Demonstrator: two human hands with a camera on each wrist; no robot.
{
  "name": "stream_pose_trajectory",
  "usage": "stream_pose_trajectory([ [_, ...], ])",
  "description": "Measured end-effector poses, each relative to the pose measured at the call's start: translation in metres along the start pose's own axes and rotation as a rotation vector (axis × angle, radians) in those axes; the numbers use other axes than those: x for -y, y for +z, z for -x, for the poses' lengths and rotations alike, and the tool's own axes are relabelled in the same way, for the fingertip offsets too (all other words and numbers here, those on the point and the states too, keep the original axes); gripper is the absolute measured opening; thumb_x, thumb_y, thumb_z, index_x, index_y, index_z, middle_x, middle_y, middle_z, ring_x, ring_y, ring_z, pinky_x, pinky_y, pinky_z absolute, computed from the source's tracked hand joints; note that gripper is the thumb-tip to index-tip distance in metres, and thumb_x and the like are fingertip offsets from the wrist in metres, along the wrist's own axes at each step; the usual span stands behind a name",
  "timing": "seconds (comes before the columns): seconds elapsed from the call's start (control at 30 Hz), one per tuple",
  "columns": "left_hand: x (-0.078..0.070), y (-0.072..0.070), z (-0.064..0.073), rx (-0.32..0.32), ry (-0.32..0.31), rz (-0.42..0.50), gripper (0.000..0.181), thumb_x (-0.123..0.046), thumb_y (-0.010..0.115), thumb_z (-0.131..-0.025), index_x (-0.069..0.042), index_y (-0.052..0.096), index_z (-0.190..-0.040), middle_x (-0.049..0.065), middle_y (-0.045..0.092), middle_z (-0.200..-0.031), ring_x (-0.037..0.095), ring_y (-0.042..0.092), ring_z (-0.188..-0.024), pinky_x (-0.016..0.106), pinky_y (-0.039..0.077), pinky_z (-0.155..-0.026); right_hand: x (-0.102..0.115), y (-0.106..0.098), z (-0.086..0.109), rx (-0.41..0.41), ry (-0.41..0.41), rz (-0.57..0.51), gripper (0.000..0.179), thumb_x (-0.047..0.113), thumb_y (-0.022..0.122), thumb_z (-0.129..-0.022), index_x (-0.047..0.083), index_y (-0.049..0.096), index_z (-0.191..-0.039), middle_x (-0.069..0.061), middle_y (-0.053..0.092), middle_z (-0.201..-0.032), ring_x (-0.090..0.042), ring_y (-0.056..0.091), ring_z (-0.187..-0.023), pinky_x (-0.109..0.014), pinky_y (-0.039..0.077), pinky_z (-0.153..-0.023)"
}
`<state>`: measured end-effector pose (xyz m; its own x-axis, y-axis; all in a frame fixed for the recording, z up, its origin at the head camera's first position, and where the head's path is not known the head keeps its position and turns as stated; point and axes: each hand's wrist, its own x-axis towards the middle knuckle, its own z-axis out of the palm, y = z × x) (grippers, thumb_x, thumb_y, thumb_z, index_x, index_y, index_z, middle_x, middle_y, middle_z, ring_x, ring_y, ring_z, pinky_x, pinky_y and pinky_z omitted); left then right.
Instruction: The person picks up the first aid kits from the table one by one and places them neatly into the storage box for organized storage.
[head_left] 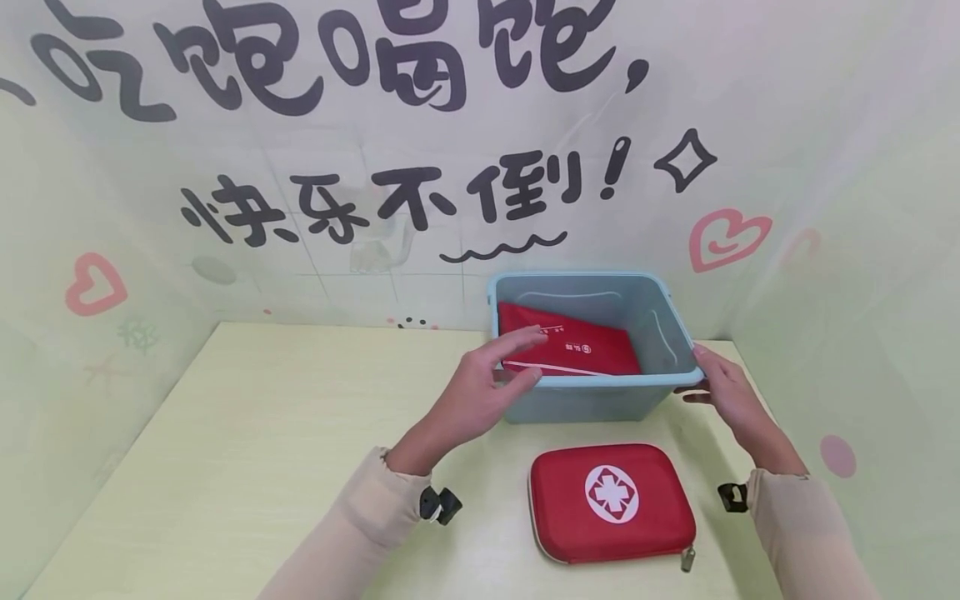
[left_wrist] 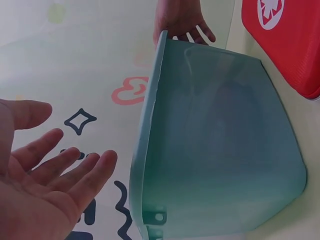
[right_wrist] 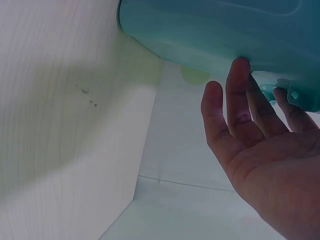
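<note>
A blue plastic bin (head_left: pixel 592 400) stands at the back right of the table, with a red pouch (head_left: pixel 570 337) bearing white print inside. My left hand (head_left: pixel 483 387) hovers by the bin's front left corner, its fingers spread and empty in the left wrist view. At the opposite front corner my right hand (head_left: pixel 723 383) touches the bin just under the rim; its fingers (right_wrist: pixel 237 100) are fairly straight along the outer wall, and the thumb is hidden in the right wrist view. In front of the bin lies a red first-aid case (head_left: pixel 652 500) with a white cross emblem.
The pale wooden table (head_left: pixel 262 467) meets a printed wall covering (head_left: pixel 420 300) at the back. A side wall (head_left: pixel 862 350) rises close beside my right hand. The case's zipper pull (head_left: pixel 687 558) hangs at its near right corner.
</note>
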<state>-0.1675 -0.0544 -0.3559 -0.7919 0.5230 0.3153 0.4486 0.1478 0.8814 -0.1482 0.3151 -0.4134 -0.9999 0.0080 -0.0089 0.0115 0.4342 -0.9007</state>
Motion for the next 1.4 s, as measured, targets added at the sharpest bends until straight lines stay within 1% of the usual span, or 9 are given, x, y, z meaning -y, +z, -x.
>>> stream_pose_trajectory([
  [0.23,0.004,0.016,0.007,0.071,-0.024,0.002,0.044,-0.006,0.067,-0.093,-0.009,0.060,-0.137,0.006,0.052,-0.146,0.020,0.049,-0.132,0.034,0.055,-0.091,0.000,-0.001,-0.001,-0.007,-0.011,-0.023,0.062,0.040,0.030,-0.109,-0.009,0.037,-0.146,0.020,0.063,-0.096,-0.011,0.068,-0.085,-0.028,0.058,-0.075],
  [0.4,0.010,0.026,0.012,0.130,-0.027,-0.023,0.045,-0.009,0.067,-0.094,-0.007,0.058,-0.138,0.005,0.049,-0.148,0.018,0.047,-0.135,0.035,0.054,-0.093,0.000,-0.001,0.000,-0.004,-0.004,-0.002,0.062,0.041,0.029,-0.109,-0.006,0.037,-0.148,0.013,0.064,-0.102,-0.012,0.068,-0.087,-0.029,0.058,-0.077],
  [0.53,0.013,0.030,0.015,0.138,0.002,-0.050,0.044,-0.012,0.067,-0.094,-0.007,0.060,-0.137,0.003,0.049,-0.149,0.016,0.047,-0.135,0.037,0.054,-0.094,0.001,-0.002,0.001,-0.004,-0.005,0.011,0.062,0.042,0.028,-0.109,-0.004,0.037,-0.148,0.007,0.064,-0.107,-0.013,0.068,-0.088,-0.030,0.057,-0.078],
  [0.77,0.015,0.035,0.021,0.162,0.015,-0.003,0.038,-0.013,0.066,-0.095,-0.010,0.064,-0.133,0.002,0.054,-0.146,0.015,0.053,-0.129,0.032,0.053,-0.093,0.002,-0.001,0.000,-0.008,-0.005,-0.006,0.063,0.042,0.029,-0.109,-0.007,0.037,-0.147,0.015,0.063,-0.101,-0.011,0.068,-0.087,-0.029,0.058,-0.077],
  [0.87,0.019,0.037,0.023,0.181,-0.020,0.022,0.039,-0.012,0.066,-0.095,-0.010,0.063,-0.133,0.005,0.055,-0.144,0.017,0.056,-0.126,0.028,0.054,-0.091,0.002,0.000,0.000,-0.008,0.003,0.005,0.064,0.043,0.029,-0.108,-0.006,0.038,-0.147,0.006,0.064,-0.106,-0.011,0.068,-0.088,-0.029,0.058,-0.077],
  [1.03,0.032,0.043,0.027,0.200,-0.116,0.030,0.039,-0.012,0.066,-0.094,-0.007,0.063,-0.133,0.007,0.061,-0.136,0.025,0.058,-0.123,0.025,0.054,-0.087,0.003,0.001,0.001,-0.008,0.011,0.020,0.064,0.044,0.027,-0.108,-0.005,0.036,-0.149,-0.025,0.060,-0.121,-0.014,0.068,-0.089,-0.030,0.057,-0.078],
  [1.1,0.039,0.047,0.029,0.202,-0.157,0.021,0.037,-0.012,0.067,-0.094,-0.006,0.065,-0.131,0.006,0.063,-0.132,0.029,0.058,-0.123,0.024,0.055,-0.086,0.003,0.001,0.001,-0.006,0.013,0.024,0.064,0.044,0.027,-0.108,-0.004,0.035,-0.150,-0.032,0.055,-0.126,-0.016,0.068,-0.090,-0.030,0.057,-0.079],
  [1.3,0.058,0.061,0.038,0.205,-0.282,-0.054,0.039,-0.017,0.070,-0.092,-0.008,0.066,-0.129,0.004,0.064,-0.129,0.033,0.058,-0.121,0.026,0.056,-0.083,0.003,0.001,0.002,-0.003,0.017,0.019,0.064,0.044,0.027,-0.108,-0.003,0.034,-0.151,-0.035,0.052,-0.129,-0.021,0.069,-0.092,-0.029,0.057,-0.079],
  [1.4,0.066,0.069,0.041,0.191,-0.310,-0.121,0.043,-0.022,0.072,-0.090,-0.008,0.065,-0.131,0.004,0.064,-0.129,0.031,0.059,-0.119,0.030,0.056,-0.085,0.002,0.001,0.002,0.000,0.016,0.015,0.064,0.044,0.026,-0.108,-0.003,0.034,-0.151,-0.035,0.052,-0.130,-0.021,0.069,-0.093,-0.029,0.057,-0.078],
])
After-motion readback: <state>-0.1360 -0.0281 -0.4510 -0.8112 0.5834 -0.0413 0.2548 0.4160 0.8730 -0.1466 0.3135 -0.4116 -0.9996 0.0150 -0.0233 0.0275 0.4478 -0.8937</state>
